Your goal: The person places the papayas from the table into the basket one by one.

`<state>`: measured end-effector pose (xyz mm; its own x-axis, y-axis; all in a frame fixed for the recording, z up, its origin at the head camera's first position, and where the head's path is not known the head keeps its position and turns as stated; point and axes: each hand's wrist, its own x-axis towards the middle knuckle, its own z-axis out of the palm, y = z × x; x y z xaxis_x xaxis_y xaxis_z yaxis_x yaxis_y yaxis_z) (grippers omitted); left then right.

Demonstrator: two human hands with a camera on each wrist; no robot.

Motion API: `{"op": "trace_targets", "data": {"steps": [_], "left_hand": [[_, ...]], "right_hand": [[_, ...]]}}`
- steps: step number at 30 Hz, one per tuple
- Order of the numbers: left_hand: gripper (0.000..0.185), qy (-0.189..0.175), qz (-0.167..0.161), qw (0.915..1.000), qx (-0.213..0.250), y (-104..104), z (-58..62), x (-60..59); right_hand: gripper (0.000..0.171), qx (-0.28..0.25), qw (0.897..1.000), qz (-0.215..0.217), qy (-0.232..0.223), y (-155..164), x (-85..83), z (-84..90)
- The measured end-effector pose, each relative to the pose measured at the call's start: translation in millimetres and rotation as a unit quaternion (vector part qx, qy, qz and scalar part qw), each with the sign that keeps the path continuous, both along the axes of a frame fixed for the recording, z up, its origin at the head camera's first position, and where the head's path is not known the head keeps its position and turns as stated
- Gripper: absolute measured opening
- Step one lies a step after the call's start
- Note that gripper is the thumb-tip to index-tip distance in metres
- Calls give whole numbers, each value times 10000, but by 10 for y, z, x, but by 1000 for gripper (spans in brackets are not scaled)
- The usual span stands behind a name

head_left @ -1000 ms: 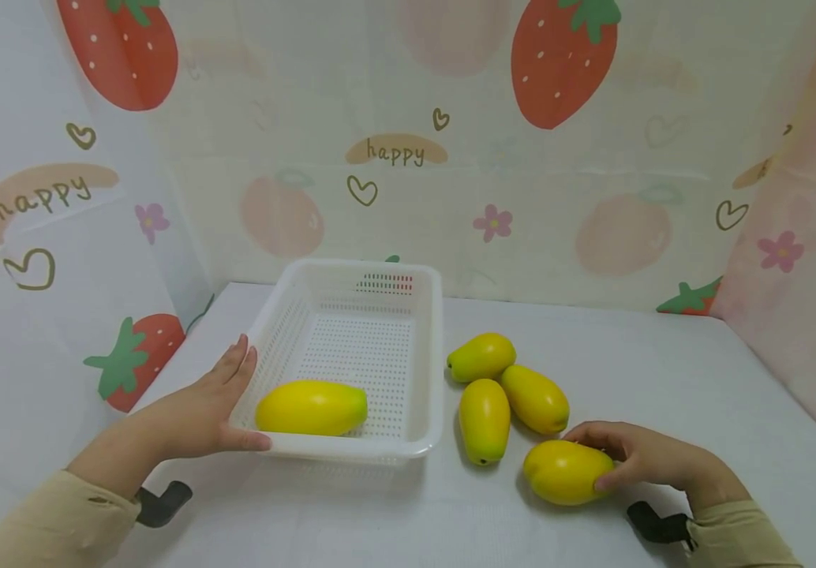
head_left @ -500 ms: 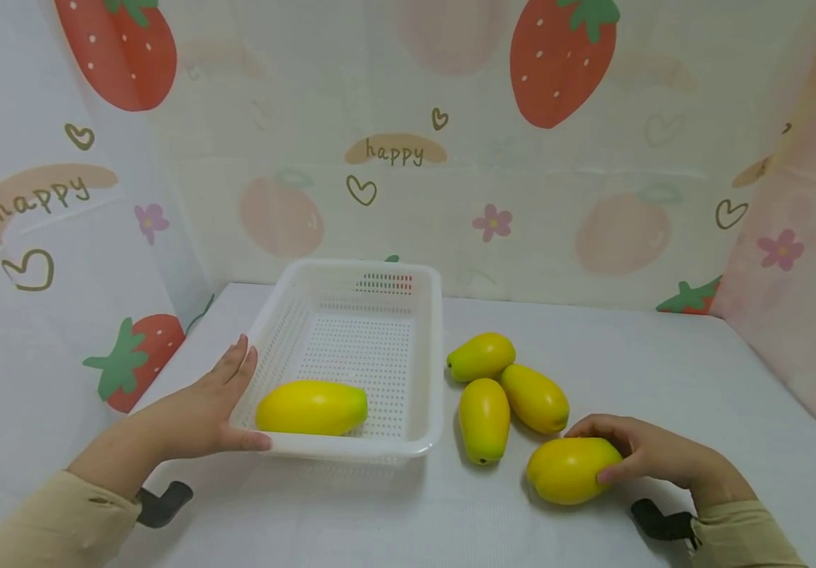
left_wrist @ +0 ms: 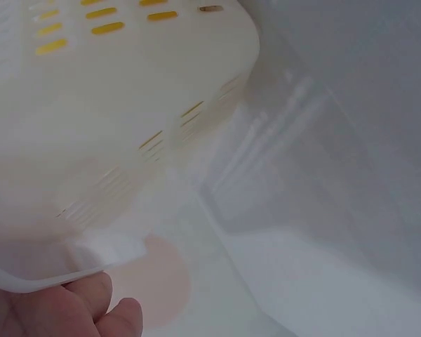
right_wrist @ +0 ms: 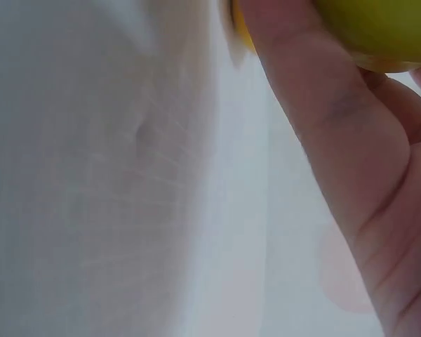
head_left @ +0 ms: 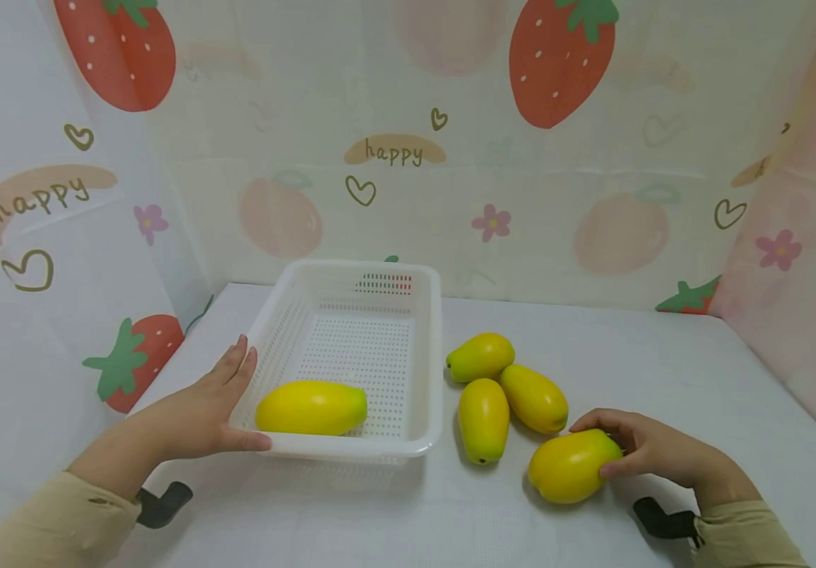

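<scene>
We see the right hand [head_left: 653, 454] gripping a yellow mango [head_left: 573, 465], seemingly just off the bench [head_left: 664, 371]; the left hand [head_left: 198, 414], fingers straight, steadies the white basket [head_left: 428, 371].

sleeves: my beige long sleeves [head_left: 60, 513] reach both wrists
wrist mounts: a black strap [head_left: 664, 523] under each of my cuffs

White slotted basket [left_wrist: 119, 105] close above fingertips [left_wrist: 91, 309], yellow behind slots.
</scene>
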<state>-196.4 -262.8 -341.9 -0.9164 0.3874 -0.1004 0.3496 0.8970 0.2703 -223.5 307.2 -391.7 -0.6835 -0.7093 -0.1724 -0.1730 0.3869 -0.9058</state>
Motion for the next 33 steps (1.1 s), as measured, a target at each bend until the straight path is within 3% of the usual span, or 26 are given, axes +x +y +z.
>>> {"op": "trace_targets", "data": {"steps": [14,24,33], "left_hand": [[125,34,-74,10000,-42,9,-5,-20],[127,41,-137,9991,-393,40,77,-47],[126,369,-220,9979,-476,77,3,-73]], "right_hand": [[39,-432,9982,234,339,55,44,81],[41,-873,9923,542,692,14,-31,269],[39,-542,9906,312,1215,-102,-136,533]]}}
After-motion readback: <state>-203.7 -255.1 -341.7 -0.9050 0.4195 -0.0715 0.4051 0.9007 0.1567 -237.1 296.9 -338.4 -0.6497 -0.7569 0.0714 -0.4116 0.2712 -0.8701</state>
